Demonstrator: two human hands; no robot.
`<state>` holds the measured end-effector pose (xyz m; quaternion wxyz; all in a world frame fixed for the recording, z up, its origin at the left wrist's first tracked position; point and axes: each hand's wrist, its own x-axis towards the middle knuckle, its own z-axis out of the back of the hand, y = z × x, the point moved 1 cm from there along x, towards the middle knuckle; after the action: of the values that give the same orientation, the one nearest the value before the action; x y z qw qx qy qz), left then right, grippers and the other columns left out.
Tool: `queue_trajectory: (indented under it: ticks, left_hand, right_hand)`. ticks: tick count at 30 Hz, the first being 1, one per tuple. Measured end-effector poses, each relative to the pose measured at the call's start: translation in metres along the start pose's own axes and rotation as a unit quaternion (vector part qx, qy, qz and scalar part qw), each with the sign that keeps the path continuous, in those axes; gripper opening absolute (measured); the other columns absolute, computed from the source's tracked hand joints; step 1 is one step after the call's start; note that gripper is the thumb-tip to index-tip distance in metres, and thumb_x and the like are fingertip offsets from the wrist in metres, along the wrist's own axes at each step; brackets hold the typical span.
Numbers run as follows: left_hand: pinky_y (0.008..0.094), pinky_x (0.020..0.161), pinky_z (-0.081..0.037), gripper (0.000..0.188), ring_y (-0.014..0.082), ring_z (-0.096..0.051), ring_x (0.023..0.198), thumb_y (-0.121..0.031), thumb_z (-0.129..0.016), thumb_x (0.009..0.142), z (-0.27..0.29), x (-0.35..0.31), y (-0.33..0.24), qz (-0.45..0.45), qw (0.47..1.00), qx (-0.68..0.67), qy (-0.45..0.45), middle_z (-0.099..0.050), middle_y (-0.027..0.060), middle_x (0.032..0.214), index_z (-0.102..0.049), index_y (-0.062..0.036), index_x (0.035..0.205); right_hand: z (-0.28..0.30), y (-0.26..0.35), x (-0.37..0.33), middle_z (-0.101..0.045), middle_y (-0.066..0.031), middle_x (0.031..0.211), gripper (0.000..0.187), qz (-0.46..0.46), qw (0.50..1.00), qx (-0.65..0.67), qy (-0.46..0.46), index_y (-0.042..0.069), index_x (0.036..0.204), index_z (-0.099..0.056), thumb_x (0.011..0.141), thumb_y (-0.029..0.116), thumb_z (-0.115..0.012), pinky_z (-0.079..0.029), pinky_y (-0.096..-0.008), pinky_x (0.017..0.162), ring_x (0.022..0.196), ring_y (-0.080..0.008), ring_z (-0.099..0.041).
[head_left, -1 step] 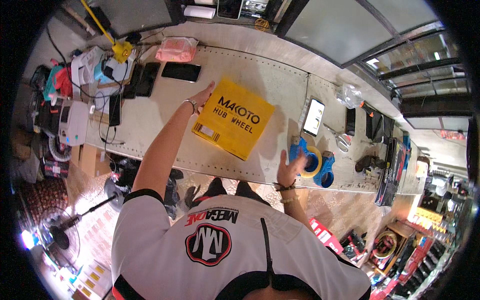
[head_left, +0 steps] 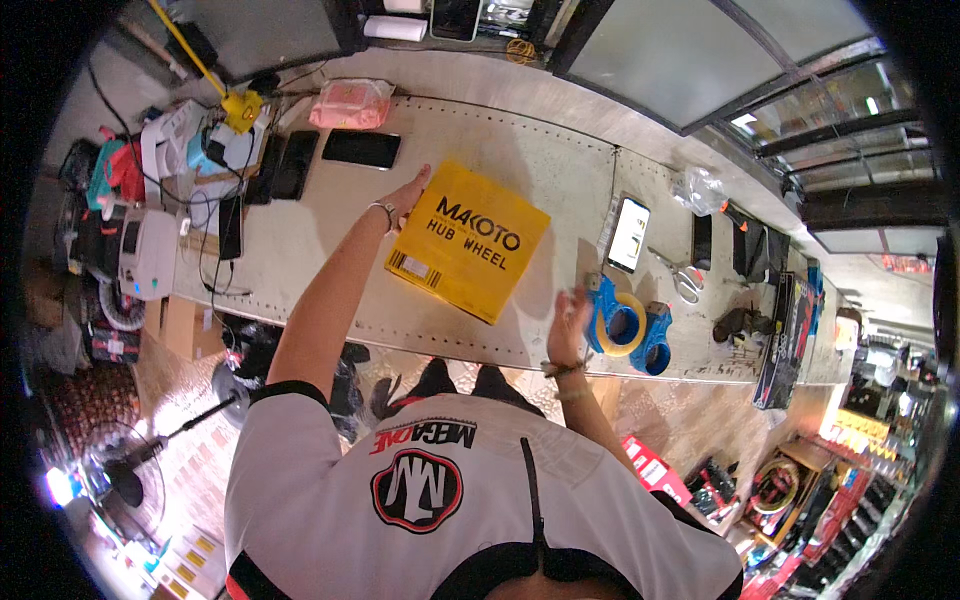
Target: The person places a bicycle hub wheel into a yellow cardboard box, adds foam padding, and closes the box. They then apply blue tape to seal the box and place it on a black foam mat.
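Yellow box (head_left: pixel 468 242) meets the left hand (head_left: pixel 408 194) at its left edge, finger grip unclear, while the right hand (head_left: pixel 567 322) extends empty fingers beside a blue tape dispenser (head_left: pixel 599 303).

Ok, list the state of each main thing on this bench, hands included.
Yellow box: closed on the sides that show
Left hand: at the box's left side
Right hand: looks open, off the box
Near tape dispenser: loaded with a yellowish roll
Far-right tape dispenser: loaded or not, cannot tell
White-screened phone: lit
Black phone below the pink pack: dark
Scissors: lying down
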<state>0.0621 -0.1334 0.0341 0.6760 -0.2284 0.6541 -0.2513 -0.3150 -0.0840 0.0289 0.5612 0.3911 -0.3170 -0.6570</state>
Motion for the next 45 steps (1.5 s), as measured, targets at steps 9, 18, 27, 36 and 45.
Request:
queue_trajectory:
  ticks: [9,18,27,36,45]
  left_hand:
    - [0.0375,0.091,-0.044,0.082,0.0220,-0.055,0.107,-0.071,-0.029,0.088,-0.007,-0.003,0.007,-0.184,0.966,-0.167,-0.076,-0.058,0.0129,0.119,-0.047,-0.0033,0.131]
    - [0.0370,0.101,-0.036,0.054,0.0218,-0.045,0.122,-0.055,-0.036,0.095,-0.033,-0.091,0.052,-0.371,0.851,-0.368,-0.046,-0.047,0.0132,0.136,-0.047,-0.0087,0.120]
    - [0.0347,0.100,-0.039,0.051,0.0244,-0.044,0.126,-0.009,-0.061,0.087,-0.047,-0.097,0.082,-0.355,0.901,-0.161,-0.192,-0.045,0.0168,0.138,-0.039,-0.0058,0.133]
    - [0.0341,0.089,-0.047,0.038,0.0238,-0.058,0.100,-0.009,-0.066,0.082,-0.144,-0.135,0.011,-0.441,0.863,0.051,-0.241,-0.060,0.0088,0.110,-0.054,-0.0064,0.118]
    - [0.0392,0.091,-0.047,0.054,0.0225,-0.055,0.104,-0.045,-0.056,0.089,-0.219,-0.128,0.050,-0.005,0.913,-0.381,0.145,-0.056,0.0092,0.115,-0.046,-0.0090,0.128]
  right_hand:
    - [-0.073,0.094,0.043,-0.057,-0.0107,0.118,0.090,-0.177,0.830,0.490,0.200,0.001,0.128,-0.047,0.083,0.077,-0.032,-0.040,-0.0374,0.097,0.111,-0.0227,-0.053]
    - [-0.060,0.076,-0.003,-0.042,-0.0086,0.141,0.070,-0.063,0.856,0.487,0.161,0.006,0.128,-0.048,0.091,0.063,-0.036,-0.032,-0.0402,0.105,0.126,-0.0229,-0.040]
    - [0.003,-0.006,-0.014,-0.041,-0.0195,0.136,0.063,0.160,0.976,0.000,0.146,-0.003,0.129,-0.041,0.083,0.033,-0.066,-0.029,-0.0414,0.106,0.127,-0.0341,-0.038]
    - [0.101,-0.023,0.028,-0.061,-0.0241,0.104,0.077,0.126,0.893,-0.425,0.074,-0.007,0.116,-0.053,0.069,0.050,-0.075,-0.048,-0.0433,0.081,0.093,-0.0378,-0.061]
    - [0.177,0.164,-0.003,-0.064,-0.0203,0.080,0.058,0.143,0.840,-0.186,0.489,-0.002,0.100,-0.051,0.072,0.044,-0.074,-0.050,-0.0394,0.064,0.076,-0.0371,-0.065]
